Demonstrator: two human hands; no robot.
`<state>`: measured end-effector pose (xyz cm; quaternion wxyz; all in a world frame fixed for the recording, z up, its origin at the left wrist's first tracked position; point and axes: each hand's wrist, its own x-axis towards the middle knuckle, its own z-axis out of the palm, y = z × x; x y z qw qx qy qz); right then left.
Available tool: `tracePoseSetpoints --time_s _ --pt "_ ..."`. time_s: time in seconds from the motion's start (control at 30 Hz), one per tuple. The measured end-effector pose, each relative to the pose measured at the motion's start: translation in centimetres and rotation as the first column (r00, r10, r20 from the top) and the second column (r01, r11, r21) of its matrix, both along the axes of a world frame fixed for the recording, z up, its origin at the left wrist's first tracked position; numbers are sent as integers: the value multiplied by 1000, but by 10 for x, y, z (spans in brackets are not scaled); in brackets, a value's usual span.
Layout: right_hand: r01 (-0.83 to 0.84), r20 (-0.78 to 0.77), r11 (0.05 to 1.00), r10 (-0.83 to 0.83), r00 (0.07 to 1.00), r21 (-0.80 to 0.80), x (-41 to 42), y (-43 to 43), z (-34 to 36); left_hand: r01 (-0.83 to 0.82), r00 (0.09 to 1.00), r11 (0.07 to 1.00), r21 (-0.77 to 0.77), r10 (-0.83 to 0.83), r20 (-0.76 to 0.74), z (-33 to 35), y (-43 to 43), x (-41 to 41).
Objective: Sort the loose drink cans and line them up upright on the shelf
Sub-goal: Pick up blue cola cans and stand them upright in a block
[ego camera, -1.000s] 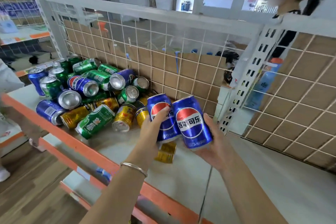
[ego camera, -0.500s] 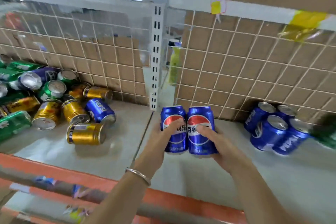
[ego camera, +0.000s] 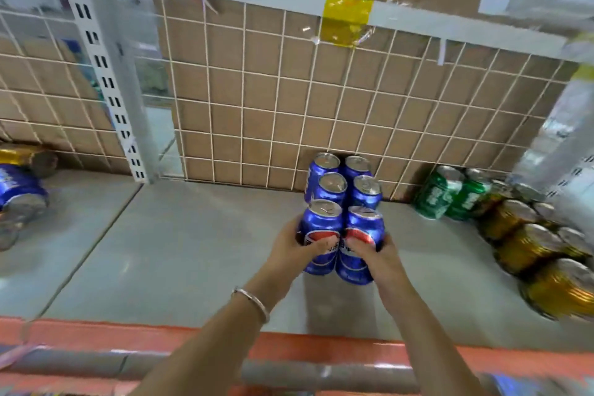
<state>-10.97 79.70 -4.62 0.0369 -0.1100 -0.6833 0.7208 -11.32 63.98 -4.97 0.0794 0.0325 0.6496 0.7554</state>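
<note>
Left hand (ego camera: pixel 294 247) grips the left blue can (ego camera: pixel 323 222), right hand (ego camera: pixel 377 255) the right blue can (ego camera: pixel 366 225), fingers (ego camera: pixel 323 244) wrapped round; both held upright at the shelf (ego camera: pixel 193 235), apparently to extend the blue rows (ego camera: pixel 334 186) at 12 o'clock.

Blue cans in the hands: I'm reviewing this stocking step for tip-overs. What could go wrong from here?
1. The held cans are close in front of the four standing blue cans; a push backward could topple that block.
2. The left hand and right hand each grip one can; releasing before the bases sit flat on the shelf could tip them.
</note>
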Motion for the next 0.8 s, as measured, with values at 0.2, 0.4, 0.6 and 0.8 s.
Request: tracePoseSetpoints --time_s 0.2,0.4,0.6,0.8 --pt "-131 -59 970 146 987 206 -18 32 -8 -49 996 994 -93 42 -77 -12 14 -11" --pt "-175 -87 917 220 972 359 -18 49 -9 -90 989 983 -159 70 -128 -24 22 -7" --pt "-194 -158 935 248 956 296 -16 51 -21 -119 982 972 -204 85 -166 -35 26 -8" --pt "-173 -209 932 248 946 320 -14 46 -29 -127 985 974 -189 100 -143 -45 26 -8"
